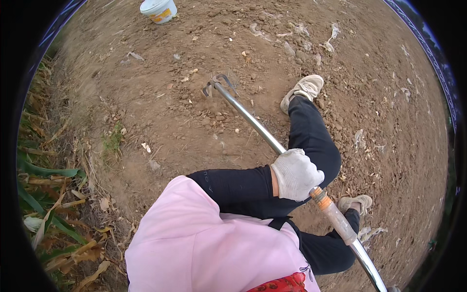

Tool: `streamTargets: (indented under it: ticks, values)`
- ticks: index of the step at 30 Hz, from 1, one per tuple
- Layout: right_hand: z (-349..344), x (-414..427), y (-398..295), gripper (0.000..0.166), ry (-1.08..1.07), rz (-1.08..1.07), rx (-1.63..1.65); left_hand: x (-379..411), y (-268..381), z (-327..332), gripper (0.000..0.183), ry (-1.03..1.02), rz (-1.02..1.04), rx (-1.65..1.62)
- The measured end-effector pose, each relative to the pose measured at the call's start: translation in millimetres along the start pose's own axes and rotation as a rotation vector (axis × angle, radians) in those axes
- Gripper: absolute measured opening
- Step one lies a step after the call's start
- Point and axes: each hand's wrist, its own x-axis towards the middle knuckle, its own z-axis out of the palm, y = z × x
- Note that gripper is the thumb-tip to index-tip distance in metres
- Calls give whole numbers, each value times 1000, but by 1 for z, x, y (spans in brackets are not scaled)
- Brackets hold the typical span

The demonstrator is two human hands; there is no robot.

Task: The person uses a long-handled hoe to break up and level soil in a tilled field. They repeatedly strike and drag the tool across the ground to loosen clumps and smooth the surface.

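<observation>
My left hand [297, 174], in a white knitted glove, is closed around the metal handle of a pronged hoe [251, 118]. The grip is just above an orange-and-clear wrapped section [335, 217] of that handle. Dark curved tines [228, 84] at the far end rest on or close to the loose brown soil [175, 135]; exact contact is unclear. The handle runs down to the lower right rim. There, a small greyish sliver, possibly my right hand [393, 289], shows beside it; the rest is out of view.
A white plastic bucket [158, 12] with an orange label stands at the top. Corn plants and dry leaves [54, 219] line the left. Torn plastic film [331, 38] and clods litter the ground. My shoes [306, 87] are right of the hoe head.
</observation>
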Motion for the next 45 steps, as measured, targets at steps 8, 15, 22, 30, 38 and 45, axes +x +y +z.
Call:
streamTargets:
  ticks: [8, 15, 22, 30, 38, 45]
  values:
    - [-9, 64, -67, 16, 345, -112, 75, 37, -72, -84, 12, 203, 83, 337]
    - [9, 153, -163, 32, 182, -205, 243, 85, -218, -78, 13, -63, -142, 614]
    - [22, 154, -163, 41, -257, -199, 274, 76, -232, -4, 15, -331, -170, 464]
    - [46, 113, -141, 37, -156, -252, 242, 41, -187, 7, 14, -324, -251, 469]
    - [30, 61, -75, 26, -84, -161, 193, 24, -101, 36, 16, -256, -160, 209]
    - [40, 36, -38, 32, -54, -106, 198, 3, -56, -8, 12, -233, -25, 139]
